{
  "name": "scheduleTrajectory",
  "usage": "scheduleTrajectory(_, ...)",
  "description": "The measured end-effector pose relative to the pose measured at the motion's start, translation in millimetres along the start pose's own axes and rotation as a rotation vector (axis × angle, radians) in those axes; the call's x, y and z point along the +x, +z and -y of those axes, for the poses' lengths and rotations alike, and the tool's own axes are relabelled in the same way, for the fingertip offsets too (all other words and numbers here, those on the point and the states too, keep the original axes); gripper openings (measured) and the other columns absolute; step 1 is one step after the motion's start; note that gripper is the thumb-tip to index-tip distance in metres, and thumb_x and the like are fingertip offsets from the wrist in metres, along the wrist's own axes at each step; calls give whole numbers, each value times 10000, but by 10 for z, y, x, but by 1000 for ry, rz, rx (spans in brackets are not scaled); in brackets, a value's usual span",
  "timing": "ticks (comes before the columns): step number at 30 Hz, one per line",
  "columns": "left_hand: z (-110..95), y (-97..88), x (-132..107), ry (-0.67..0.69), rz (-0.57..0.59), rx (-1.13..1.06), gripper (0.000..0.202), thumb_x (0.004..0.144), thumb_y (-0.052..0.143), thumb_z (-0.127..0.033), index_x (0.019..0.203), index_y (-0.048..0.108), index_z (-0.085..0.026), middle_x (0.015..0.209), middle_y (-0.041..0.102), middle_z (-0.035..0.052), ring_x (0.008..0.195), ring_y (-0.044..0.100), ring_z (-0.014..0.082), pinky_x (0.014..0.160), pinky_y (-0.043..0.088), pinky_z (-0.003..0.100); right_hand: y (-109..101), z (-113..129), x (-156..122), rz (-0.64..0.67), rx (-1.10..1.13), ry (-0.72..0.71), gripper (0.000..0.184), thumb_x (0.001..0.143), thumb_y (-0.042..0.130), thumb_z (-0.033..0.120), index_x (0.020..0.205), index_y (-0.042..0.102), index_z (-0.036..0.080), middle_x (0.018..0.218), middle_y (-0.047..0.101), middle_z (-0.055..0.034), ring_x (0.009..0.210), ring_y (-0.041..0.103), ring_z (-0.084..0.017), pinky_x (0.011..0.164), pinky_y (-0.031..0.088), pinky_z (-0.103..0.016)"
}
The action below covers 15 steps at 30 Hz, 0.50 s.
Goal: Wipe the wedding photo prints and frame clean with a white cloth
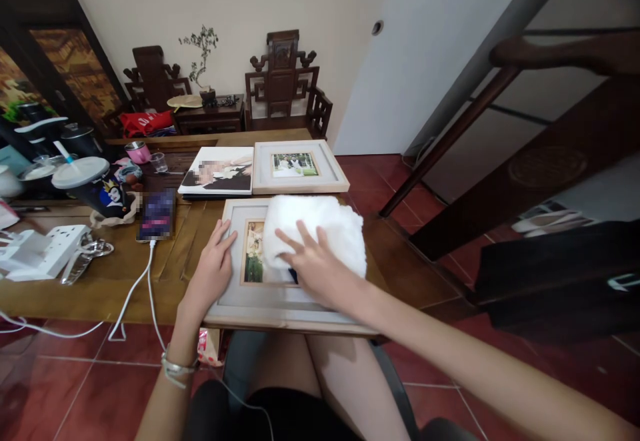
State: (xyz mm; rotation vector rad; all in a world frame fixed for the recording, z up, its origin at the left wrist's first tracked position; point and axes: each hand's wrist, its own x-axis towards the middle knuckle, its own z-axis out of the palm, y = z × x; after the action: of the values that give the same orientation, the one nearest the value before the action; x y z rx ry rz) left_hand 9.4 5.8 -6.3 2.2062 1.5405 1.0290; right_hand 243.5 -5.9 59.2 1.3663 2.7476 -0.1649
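A light wooden picture frame point(235, 304) with a grey mat lies flat at the near edge of the wooden table point(125, 274). A fluffy white cloth point(327, 224) covers the right part of its glass. My right hand point(313, 264) lies flat on the cloth, fingers spread, pressing it onto the glass. Resting on the frame's left border is my left hand point(213, 267), fingers stretched out, steadying it. Behind it lie a second framed photo point(297, 167) and an unframed photo print point(217, 173).
A phone point(156, 214) on a white charging cable point(135, 287) lies left of the frame. A white power strip point(43, 251), a lidded cup with straw point(93, 184), a pink cup and pots crowd the table's left. A dark wooden stair rail point(500, 101) rises at right.
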Motion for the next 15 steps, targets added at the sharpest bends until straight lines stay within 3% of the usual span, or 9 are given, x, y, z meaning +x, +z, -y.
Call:
scheduleTrajectory(4,-12,13,-1,-5,-2,-7,421,930,349,-155,1272,594,-149,1507,424,121,1453,278,228,1194,249,466,-137,310,-508,212,218,-84,554,749,479,-6,1244,637,188,1578,282,-99,1426,176,-468,1066,277,-710)
scheduleTrajectory(7,-17,5,3,-12,6,1,426,924,349,-145,1275,591,-144,1510,417,129,1452,281,236,1193,247,478,-124,445,-705,234,328,-221,484,764,538,81,1214,648,223,1582,281,-77,1434,159,-454,1078,260,-709)
scheduleTrajectory(11,-15,-24,14,-3,56,40,431,920,354,-145,1288,578,-118,1506,418,150,1458,263,244,1190,250,484,24,473,-584,123,303,-273,478,732,561,89,1186,662,198,1581,285,-86,1439,108,-460,1104,174,-718)
scheduleTrajectory(15,-10,-40,15,7,78,46,442,917,350,-141,1298,569,-100,1503,415,168,1462,247,254,1189,242,499,87,217,-186,-36,215,-198,556,728,470,-13,1223,640,176,1579,292,-78,1454,134,-403,1134,141,-683)
